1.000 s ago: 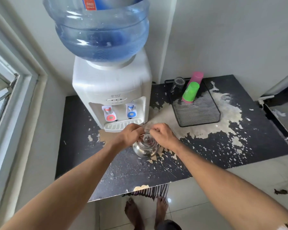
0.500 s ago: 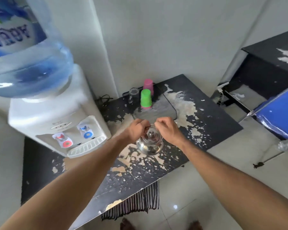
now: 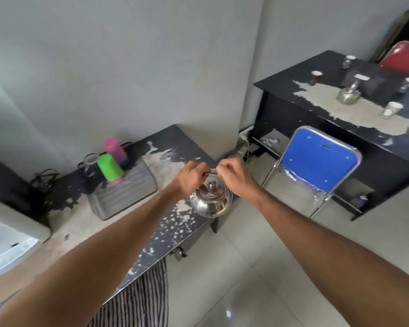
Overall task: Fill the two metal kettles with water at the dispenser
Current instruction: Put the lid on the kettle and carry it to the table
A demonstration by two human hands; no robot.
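A shiny metal kettle (image 3: pixel 210 199) with its lid on hangs in the air over the right end of the low black table (image 3: pixel 180 147). My left hand (image 3: pixel 190 177) and my right hand (image 3: pixel 234 174) both grip its thin wire handle from either side. A second metal kettle (image 3: pixel 347 94) stands on the black desk (image 3: pixel 281 83) at the far right. Only a corner of the white water dispenser (image 3: pixel 7 241) shows at the left edge, with its blue tap just visible.
A grey tray (image 3: pixel 125 192) on the low table carries a green cup (image 3: pixel 109 167), a pink cup (image 3: pixel 115 148) and a glass. A blue folding chair (image 3: pixel 316 161) stands at the desk, which carries several small cups. A striped mat (image 3: pixel 137 300) lies on the tiled floor.
The view has swung to the right, away from the dispenser. Both hands have carried the kettle from in front of the taps to the table's right end, lifted off the surface.
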